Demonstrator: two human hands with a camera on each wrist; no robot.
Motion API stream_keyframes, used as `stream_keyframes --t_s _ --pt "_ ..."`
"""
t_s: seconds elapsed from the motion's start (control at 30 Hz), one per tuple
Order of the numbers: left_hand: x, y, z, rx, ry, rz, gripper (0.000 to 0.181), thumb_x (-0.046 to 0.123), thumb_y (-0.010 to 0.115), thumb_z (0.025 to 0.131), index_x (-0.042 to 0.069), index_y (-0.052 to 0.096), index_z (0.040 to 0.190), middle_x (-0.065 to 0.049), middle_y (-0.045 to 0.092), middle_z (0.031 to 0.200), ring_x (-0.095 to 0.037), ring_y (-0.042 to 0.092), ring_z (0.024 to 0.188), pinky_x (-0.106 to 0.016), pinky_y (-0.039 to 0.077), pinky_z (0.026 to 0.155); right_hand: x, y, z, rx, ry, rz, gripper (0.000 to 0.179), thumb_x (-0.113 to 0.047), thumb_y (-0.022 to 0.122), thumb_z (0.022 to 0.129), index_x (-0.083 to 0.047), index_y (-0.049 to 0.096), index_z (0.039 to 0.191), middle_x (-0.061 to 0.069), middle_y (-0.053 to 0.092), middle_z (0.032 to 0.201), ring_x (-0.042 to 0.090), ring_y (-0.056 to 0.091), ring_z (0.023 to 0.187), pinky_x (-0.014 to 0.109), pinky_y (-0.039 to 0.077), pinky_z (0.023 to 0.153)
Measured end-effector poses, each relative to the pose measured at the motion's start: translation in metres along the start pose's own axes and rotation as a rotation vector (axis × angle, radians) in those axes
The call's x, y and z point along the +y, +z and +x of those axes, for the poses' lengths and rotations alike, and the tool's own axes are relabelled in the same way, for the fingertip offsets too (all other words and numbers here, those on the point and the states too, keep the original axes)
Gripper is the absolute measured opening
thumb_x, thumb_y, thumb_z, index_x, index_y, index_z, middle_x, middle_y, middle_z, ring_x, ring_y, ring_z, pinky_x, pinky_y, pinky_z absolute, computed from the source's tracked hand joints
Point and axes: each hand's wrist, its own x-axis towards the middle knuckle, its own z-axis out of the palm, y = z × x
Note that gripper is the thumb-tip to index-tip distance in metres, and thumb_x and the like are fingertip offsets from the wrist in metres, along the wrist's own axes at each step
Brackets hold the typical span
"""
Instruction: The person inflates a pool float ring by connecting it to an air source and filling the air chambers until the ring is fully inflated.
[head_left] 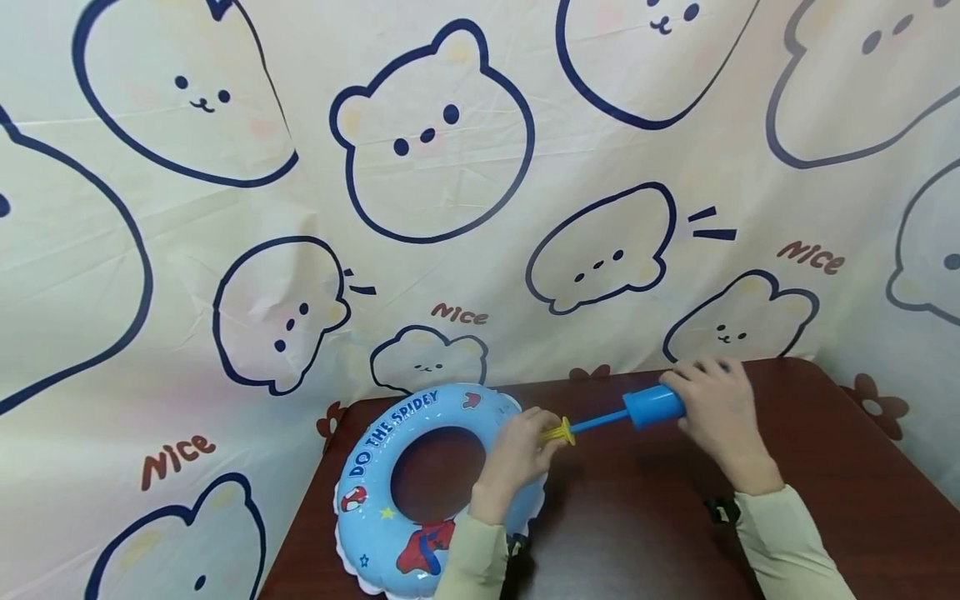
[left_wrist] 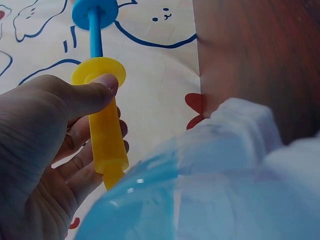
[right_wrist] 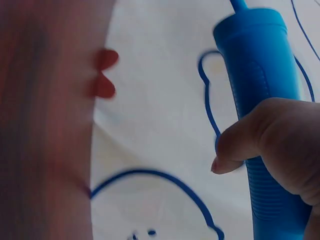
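My left hand (head_left: 517,450) grips the yellow nozzle part (left_wrist: 106,130) of a hand pump, thumb on its flange and fingers wrapped behind. A thin blue rod (head_left: 600,422) runs from that flange to the pump's blue barrel (right_wrist: 260,65). Around the barrel curls my right hand (head_left: 716,417), up and to the right. A light-blue inflatable swim ring (head_left: 375,533) with lettering and cartoon prints stands beside and under the left hand. The nozzle's narrow tip goes behind the ring's edge in the left wrist view, so whether it sits in a valve cannot be told.
The dark reddish-brown table (head_left: 630,525) lies under the ring and both hands. Behind it hangs a pale cloth (head_left: 450,275) printed with cartoon animal heads, reaching along the table's back and sides. Both wrists carry dark straps below pale sleeves (head_left: 787,533).
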Motion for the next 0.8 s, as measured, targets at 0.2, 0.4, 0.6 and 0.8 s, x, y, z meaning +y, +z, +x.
stream_keyframes --t_s 0.2,0.4,0.6,0.8 --pt "-0.002 0.0 -0.001 0.002 -0.008 -0.02 0.029 0.024 0.084 0.095 0.013 0.076 0.12 -0.001 0.077 0.112 -0.013 0.071 0.095 -0.023 0.061 0.087 0.023 -0.012 -0.005 0.047 0.05 -0.018 0.067 -0.009 0.105 0.048 -0.01 0.079 0.11 0.019 0.077 0.112 0.045 0.064 0.111 0.068 0.044 0.102" --pt "-0.003 0.0 -0.002 0.007 0.012 -0.004 0.029 0.024 0.084 0.095 0.012 0.076 0.12 -0.001 0.076 0.11 -0.013 0.071 0.093 -0.023 0.061 0.085 0.021 -0.017 -0.005 0.053 0.062 -0.034 0.072 -0.01 0.106 0.046 -0.009 0.077 0.112 0.019 0.076 0.114 0.046 0.063 0.113 0.071 0.043 0.104" --pt "-0.004 0.004 -0.002 0.023 0.054 0.045 0.029 0.024 0.085 0.094 0.012 0.077 0.119 0.0 0.075 0.109 -0.013 0.071 0.092 -0.021 0.061 0.085 -0.002 -0.008 0.001 0.035 -0.016 -0.051 0.074 -0.016 0.109 0.047 -0.01 0.075 0.112 0.017 0.076 0.114 0.044 0.066 0.109 0.071 0.046 0.1" --pt "-0.001 0.006 0.0 0.042 0.088 0.065 0.027 0.023 0.085 0.093 0.012 0.077 0.116 0.0 0.075 0.106 -0.012 0.07 0.091 -0.021 0.061 0.085 -0.034 0.008 0.005 0.071 -0.081 -0.025 0.062 -0.012 0.107 0.052 -0.011 0.073 0.104 0.014 0.077 0.109 0.039 0.069 0.104 0.064 0.051 0.095"
